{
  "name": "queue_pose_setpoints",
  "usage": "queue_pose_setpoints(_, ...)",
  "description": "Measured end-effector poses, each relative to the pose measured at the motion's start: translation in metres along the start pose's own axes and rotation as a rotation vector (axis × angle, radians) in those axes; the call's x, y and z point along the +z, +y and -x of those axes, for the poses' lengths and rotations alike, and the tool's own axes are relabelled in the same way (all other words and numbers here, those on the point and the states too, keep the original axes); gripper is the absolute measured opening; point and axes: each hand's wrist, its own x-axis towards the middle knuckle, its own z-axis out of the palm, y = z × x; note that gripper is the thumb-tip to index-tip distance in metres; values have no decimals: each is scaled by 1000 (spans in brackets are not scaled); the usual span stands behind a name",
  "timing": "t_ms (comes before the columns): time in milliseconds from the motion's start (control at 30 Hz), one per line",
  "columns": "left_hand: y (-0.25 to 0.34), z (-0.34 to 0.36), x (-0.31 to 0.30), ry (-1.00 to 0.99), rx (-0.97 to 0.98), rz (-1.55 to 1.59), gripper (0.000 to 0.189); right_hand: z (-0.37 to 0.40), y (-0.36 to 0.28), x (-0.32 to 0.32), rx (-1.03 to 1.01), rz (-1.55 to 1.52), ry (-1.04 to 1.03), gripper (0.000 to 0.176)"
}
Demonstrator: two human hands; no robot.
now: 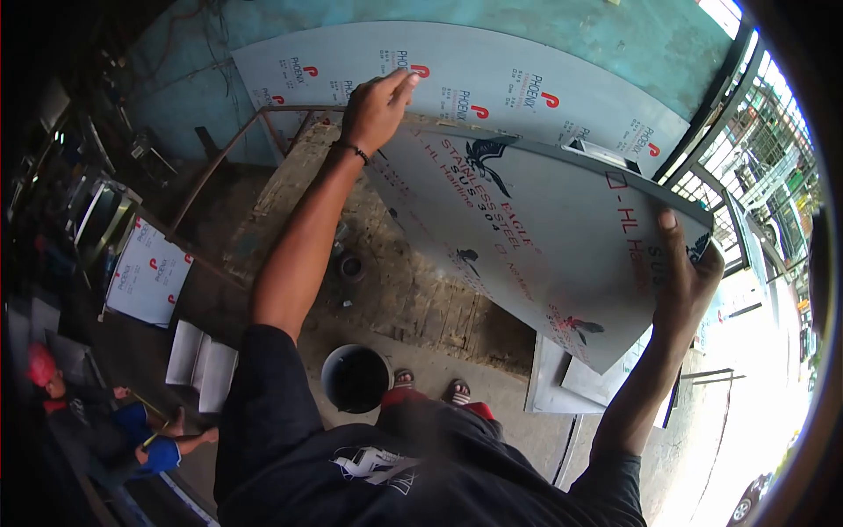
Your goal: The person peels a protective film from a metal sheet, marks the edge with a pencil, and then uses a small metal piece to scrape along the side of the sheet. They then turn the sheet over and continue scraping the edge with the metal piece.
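Observation:
I hold a large stainless steel sheet with white protective film and printed eagle logos, tilted above a wooden workbench. My left hand grips its far upper corner, a dark band on the wrist. At the near right edge of the sheet my right hand clamps on, thumb on top. The sheet slopes down toward my body.
A bigger film-covered sheet leans on the teal wall behind. A black bucket stands by my sandalled feet. More sheet pieces lie on the floor at left, where a person crouches. Window grilles are at right.

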Motion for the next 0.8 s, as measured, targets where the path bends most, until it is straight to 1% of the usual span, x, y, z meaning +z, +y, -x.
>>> queue_pose_setpoints(33, 6, 3, -12, 144, -115, -27, 37, 3, -3, 0, 97, -48, -11, 47)
queue_pose_setpoints(67, 17, 7, -22, 163, -114, -39, 37, 4, -4, -1, 193, -94, -25, 49)
queue_pose_setpoints(133, 44, 24, -35, 435, -158, 73, 34, 4, 8, -11, 153, -96, -39, 48)
queue_pose_setpoints(167, 48, 39, -35, 450, -165, 61, 34, 7, 13, -16, 128, -88, -42, 48)
queue_pose_setpoints(200, 46, 54, -32, 471, -279, 153, 32, 8, 13, -18, 126, -94, -60, 48)
queue_pose_setpoints(233, 41, 66, -28, 491, -388, 247, 29, 10, 11, -18, 140, -82, -31, 48)
queue_pose_setpoints(267, 34, 75, -23, 496, -391, 236, 29, 13, 11, -19, 155, -68, 2, 47)
queue_pose_setpoints(333, 19, 92, -13, 362, -657, 497, 25, 18, 10, -20, 172, -94, -8, 49)
queue_pose_setpoints(367, 9, 97, -7, 370, -658, 490, 25, 20, 7, -20, 188, -64, -21, 56)
queue_pose_setpoints(400, 1, 98, -1, 383, -611, 455, 24, 23, 5, -21, 202, -35, -32, 64)
queue_pose_setpoints(433, -7, 97, 5, 397, -561, 422, 24, 26, 8, -22, 196, -38, -16, 66)
queue_pose_setpoints(467, -10, 91, 8, 403, -557, 418, 24, 29, 9, -22, 191, -44, -18, 66)
queue_pose_setpoints(533, -15, 83, 18, 417, -525, 241, 24, 35, 10, -25, 116, -22, 7, 66)
queue_pose_setpoints(567, -20, 78, 24, 441, -504, 266, 24, 35, 7, -30, 149, -37, -58, 68)
queue_pose_setpoints(600, -23, 77, 30, 443, -506, 264, 24, 37, 8, -31, 148, -37, -62, 68)
queue_pose_setpoints(667, -24, 73, 37, 484, -456, 268, 24, 45, 7, -28, 125, -128, 7, 58)
queue_pose_setpoints(700, -20, 73, 39, 481, -454, 272, 24, 50, 6, -25, 135, -145, 40, 59)
queue_pose_setpoints(800, 2, 84, 47, 508, -507, 287, 26, 59, 5, -26, 124, -158, 55, 59)
